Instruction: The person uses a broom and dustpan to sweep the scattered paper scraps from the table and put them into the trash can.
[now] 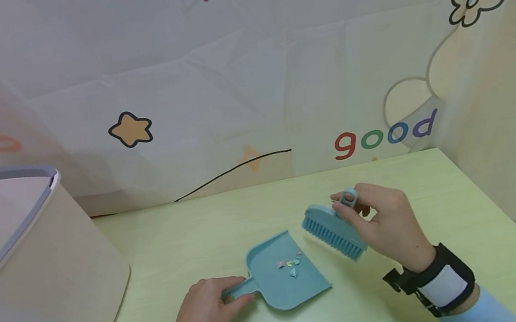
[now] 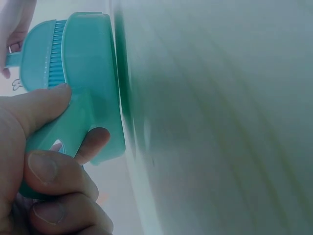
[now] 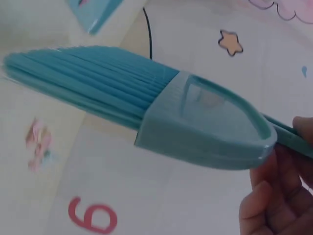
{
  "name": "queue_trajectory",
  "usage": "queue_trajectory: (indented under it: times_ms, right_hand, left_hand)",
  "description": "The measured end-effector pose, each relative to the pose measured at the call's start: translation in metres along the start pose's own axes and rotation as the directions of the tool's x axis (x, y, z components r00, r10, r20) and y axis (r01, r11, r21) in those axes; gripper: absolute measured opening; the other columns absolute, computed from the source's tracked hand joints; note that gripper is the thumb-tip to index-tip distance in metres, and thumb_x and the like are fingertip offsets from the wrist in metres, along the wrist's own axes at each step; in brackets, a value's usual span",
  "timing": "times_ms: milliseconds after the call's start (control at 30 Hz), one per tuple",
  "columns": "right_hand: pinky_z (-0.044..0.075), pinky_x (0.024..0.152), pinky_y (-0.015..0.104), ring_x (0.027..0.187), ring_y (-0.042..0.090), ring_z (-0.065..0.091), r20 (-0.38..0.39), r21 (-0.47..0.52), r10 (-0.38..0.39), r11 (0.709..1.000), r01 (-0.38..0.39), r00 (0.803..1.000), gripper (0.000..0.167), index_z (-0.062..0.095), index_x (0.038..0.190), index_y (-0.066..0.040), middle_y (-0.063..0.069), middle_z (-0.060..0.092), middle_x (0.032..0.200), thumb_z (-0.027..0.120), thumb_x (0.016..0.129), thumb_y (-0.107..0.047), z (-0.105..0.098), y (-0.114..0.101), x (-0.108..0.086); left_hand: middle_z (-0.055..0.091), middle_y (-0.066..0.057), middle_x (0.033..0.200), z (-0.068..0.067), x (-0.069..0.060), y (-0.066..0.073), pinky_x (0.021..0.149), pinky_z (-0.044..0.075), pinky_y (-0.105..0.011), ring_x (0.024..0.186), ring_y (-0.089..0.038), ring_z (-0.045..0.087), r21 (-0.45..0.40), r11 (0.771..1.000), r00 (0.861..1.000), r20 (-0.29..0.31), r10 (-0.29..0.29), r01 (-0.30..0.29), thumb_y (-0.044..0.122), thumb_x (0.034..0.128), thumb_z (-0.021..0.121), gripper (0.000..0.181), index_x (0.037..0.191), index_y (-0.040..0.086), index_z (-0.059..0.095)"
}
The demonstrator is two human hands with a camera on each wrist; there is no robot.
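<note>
A light-blue dustpan [image 1: 278, 290] lies low over the table, its wide edge facing right. My left hand [image 1: 203, 311] grips its short handle between thumb and fingers. Several tiny coloured scraps [image 1: 293, 272] rest on the pan near its front edge. To the pan's right, my right hand [image 1: 391, 218] pinches the handle of a matching blue hand brush [image 1: 333, 228]. The brush is tilted and held apart from the pan, bristles [image 3: 98, 78] pointing left and down. In the left wrist view, the pan [image 2: 93, 63] partly hides the brush [image 2: 36, 58] behind it.
A large white bin [image 1: 46, 262] with a grey-violet rim stands on the left. The pale yellow-green table [image 1: 188, 234] meets a printed curtain [image 1: 206, 90] at the back. More curtain hangs along the right side. Both wrists wear black-and-white straps.
</note>
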State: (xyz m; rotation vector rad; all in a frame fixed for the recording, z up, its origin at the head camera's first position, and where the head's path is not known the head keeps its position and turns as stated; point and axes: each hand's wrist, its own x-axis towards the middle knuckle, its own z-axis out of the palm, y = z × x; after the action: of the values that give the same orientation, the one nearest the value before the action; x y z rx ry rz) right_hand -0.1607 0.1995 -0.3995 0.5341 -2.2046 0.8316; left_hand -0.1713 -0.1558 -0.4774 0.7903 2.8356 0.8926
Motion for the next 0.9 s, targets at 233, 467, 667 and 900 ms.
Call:
queue_trajectory:
  times_ms: [233,467,667,900]
  right_hand:
    - [0.046,0.052,0.024,0.058,0.013,0.058,-0.051,-0.243,-0.001,0.97,-0.011,0.999,0.017,0.079,0.093,-0.003,0.001,0.064,0.068,0.088,0.079,-0.005,-0.012,0.021,0.001]
    - [0.045,0.053,0.025,0.06,0.015,0.061,0.022,-0.288,0.021,0.957,-0.014,1.0,0.015,0.075,0.082,-0.005,-0.001,0.06,0.067,0.09,0.077,-0.005,-0.006,0.03,-0.003]
    - [0.043,0.053,0.021,0.06,0.009,0.059,0.087,-0.224,0.005,0.974,0.015,0.996,0.021,0.069,0.073,-0.011,-0.006,0.058,0.066,0.089,0.079,-0.006,0.0,0.021,-0.004]
    - [0.043,0.055,0.018,0.06,0.004,0.052,0.075,-0.062,0.026,0.998,-0.022,0.997,0.029,0.063,0.069,-0.016,-0.004,0.074,0.077,0.087,0.081,-0.004,-0.001,0.01,-0.003]
  left_hand:
    - [0.046,0.021,0.061,0.001,0.0,-0.001,0.05,0.026,-0.019,0.052,0.005,0.035,-0.004,1.0,1.0,0.003,-0.005,0.005,0.049,0.0902,0.077,0.025,0.109,0.034,0.08]
    - [0.044,0.02,0.06,0.001,0.0,-0.001,0.05,0.025,-0.019,0.052,0.006,0.034,-0.018,1.0,1.0,0.001,0.011,-0.011,0.049,0.0903,0.077,0.024,0.108,0.034,0.08]
    - [0.043,0.02,0.059,0.001,0.0,-0.001,0.05,0.024,-0.019,0.052,0.005,0.034,-0.015,1.0,1.0,0.002,-0.003,0.003,0.049,0.0896,0.078,0.022,0.106,0.035,0.08]
    - [0.046,0.02,0.061,0.001,-0.001,0.001,0.049,0.025,-0.019,0.052,0.005,0.034,-0.019,1.0,1.0,0.006,-0.007,0.007,0.047,0.0894,0.079,0.024,0.108,0.032,0.081]
